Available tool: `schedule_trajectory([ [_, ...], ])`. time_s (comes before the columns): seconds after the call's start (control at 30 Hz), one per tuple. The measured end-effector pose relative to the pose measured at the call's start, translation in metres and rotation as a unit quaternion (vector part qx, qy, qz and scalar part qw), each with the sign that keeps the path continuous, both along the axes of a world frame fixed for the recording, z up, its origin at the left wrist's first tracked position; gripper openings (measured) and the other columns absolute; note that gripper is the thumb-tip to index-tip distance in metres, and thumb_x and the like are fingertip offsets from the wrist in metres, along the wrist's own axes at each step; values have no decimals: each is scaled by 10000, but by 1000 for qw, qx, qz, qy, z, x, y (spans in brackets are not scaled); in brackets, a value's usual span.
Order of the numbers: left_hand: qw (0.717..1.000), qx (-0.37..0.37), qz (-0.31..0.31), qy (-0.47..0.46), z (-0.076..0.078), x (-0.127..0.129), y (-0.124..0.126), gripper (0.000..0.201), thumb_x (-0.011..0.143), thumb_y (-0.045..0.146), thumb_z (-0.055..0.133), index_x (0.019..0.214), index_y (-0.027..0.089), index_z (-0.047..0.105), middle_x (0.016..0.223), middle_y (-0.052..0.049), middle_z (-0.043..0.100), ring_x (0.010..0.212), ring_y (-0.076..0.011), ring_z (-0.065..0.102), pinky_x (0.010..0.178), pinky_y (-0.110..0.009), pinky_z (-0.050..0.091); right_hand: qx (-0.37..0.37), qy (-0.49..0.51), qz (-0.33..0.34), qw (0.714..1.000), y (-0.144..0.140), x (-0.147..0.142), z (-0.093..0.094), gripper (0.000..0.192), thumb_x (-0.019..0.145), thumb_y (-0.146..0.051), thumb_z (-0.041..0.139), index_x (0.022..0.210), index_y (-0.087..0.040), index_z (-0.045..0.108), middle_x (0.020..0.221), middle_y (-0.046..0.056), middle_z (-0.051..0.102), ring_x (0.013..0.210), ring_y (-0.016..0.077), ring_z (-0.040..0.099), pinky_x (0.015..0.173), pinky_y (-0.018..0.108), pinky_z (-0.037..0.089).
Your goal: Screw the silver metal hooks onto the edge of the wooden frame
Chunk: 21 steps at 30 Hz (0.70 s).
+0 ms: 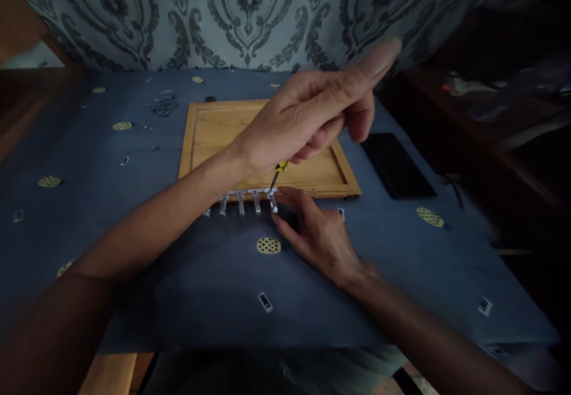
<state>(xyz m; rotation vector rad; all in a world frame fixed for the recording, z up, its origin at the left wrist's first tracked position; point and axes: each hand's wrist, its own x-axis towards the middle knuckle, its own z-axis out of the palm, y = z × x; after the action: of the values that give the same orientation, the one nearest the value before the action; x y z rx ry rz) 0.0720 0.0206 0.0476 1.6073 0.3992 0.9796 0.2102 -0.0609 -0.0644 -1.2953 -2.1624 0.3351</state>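
Back wall: damask-pattern covering (247, 20), pale grey-blue, dark medallions flanked by leafy scrolls; paper or fabric, cannot tell. Table pushed close to it, dressed in a slate-blue printed tablecloth (200, 300) – scattered yellow ovals with dark spots, small white lettered rectangles. Upper left, orange-brown wooden furniture (22, 2), a darker wood surface below it. Right side: dark reddish-brown wooden furniture (459, 139) beside the table, blurred clutter (486, 100) on top, details lost in shadow. Lower left, below the cloth's near edge, a strip of light wood (107, 374). Light dim – wall centre palest, right-hand edge falling nearly to black.
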Motion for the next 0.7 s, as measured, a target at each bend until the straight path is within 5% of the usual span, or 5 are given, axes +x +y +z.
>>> schedule_trajectory([
  [0.27,978,112,176,7,-5,6,-23,363,999,296,432,703,109,530,571,97,342,477,32,298,541,-124,296,11,-26,-11,1000,0,1,-2,286,933,-310,582,1207,-228,570,835,2,792,523,173,694,536,281,544],
  [0.7,1000,0,14,-7,1,-3,-1,566,1012,369,300,580,90,536,376,118,271,308,41,260,426,-108,218,-11,11,0,1000,0,0,-1,349,920,-262,608,1259,-227,531,1093,21,795,573,171,712,584,302,572],
])
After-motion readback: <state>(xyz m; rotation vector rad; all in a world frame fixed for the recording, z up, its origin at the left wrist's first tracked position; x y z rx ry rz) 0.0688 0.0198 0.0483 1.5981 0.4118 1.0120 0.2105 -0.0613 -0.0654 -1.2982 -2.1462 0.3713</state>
